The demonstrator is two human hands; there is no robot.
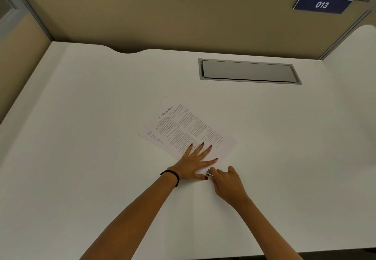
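Nearest the camera, both forearms are reaching out over the white worktop (pixel 81 137), meeting at the near corner of the stack of printed sheets (pixel 189 129). The right hand (pixel 227 182) is lying just right of that corner, its fingers (pixel 218 173) curled and pinching a small metal clip (pixel 209 172). It looks like a binder clip, though it is too small to be sure. The clip is sitting right at the paper's edge, probably so it can be slid onto the corner.

The left hand (pixel 195 164), with a dark band (pixel 173 175) on its wrist, is pressing flat on the stack, fingers straight and spread and gripping nothing. The spread is likely pinning the pages so they are not sliding while the clip is going on.

The stack itself is lying angled on the middle of the worktop. Lower pages are peeking out at its left side, so the sheets are not squared.

Farther back, a grey cable hatch (pixel 248 72) is sitting closed in the surface, well apart from the work. Behind it a tan partition (pixel 162 15) is rising, carrying a blue number plate (pixel 322 4) reading 013.
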